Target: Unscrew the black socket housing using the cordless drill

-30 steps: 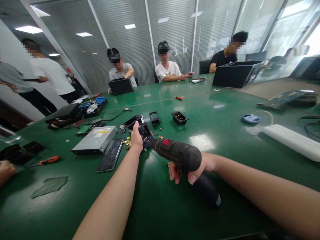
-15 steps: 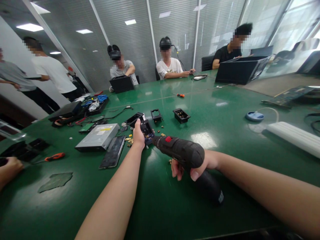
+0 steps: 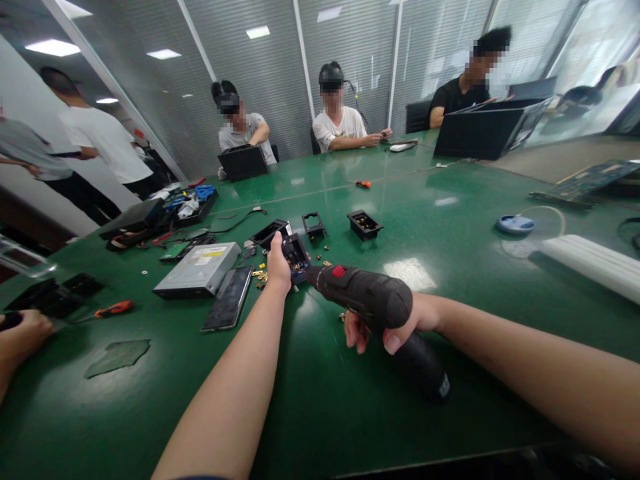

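Observation:
My left hand is closed around a black socket housing, its open side turned up toward the right. In my right hand is a black cordless drill with a red switch, gripped by its handle. The drill's nose points left at the housing; whether its bit touches a screw I cannot tell. Small brass pieces lie beside my left hand. Behind it are another black housing and a black frame. A black box with brass parts inside sits farther right.
Left of my forearm lie a dark phone-like slab, a silver disc drive and an orange screwdriver. Another person's hand is at the left edge. People sit across the green table. A white strip lies right.
The view has shifted slightly. The drill's nose and the housing have a small gap-like change between them, and the housing shows a little more of its inside. Both hands keep their holds.

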